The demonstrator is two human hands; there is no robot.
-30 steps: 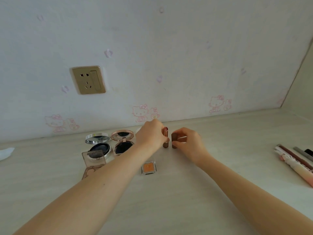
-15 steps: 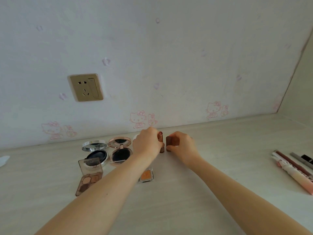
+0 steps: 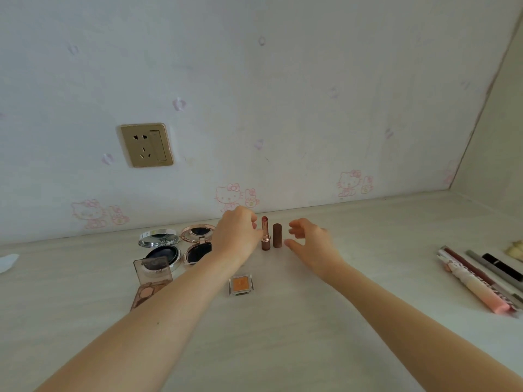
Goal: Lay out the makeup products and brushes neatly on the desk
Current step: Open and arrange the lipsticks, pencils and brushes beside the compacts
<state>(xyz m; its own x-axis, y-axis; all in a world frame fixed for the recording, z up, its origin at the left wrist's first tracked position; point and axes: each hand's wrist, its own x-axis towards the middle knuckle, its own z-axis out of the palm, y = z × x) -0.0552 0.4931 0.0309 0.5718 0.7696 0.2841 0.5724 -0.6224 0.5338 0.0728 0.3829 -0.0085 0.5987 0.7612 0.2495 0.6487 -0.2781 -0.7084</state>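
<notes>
Item: lipstick (image 3: 265, 233), uncapped, upright on the tabletop (image 3: 283, 335). Item: cap (image 3: 277, 235), upright, just beside it, apart.

Change: half a second ago my right hand (image 3: 314, 244) pinched the cap; now I see it drawn back, fingers (image 3: 295, 225) spread and loosely curved, holding nothing, the cap standing free just off their tips. My left hand (image 3: 236, 236) was on the lipstick; now its fingers are curled at the tube's side, and I cannot tell whether they touch it or have let go.

Meaning, as I judge it: this pair is placed.

To the left hand's outer side: two open compacts (image 3: 161, 247) (image 3: 199, 244), a palette (image 3: 151, 281). Below its wrist: a small orange pan (image 3: 241, 284). Well apart beyond the right hand: pencils and tubes (image 3: 481, 281), still in a loose heap, probably next.
</notes>
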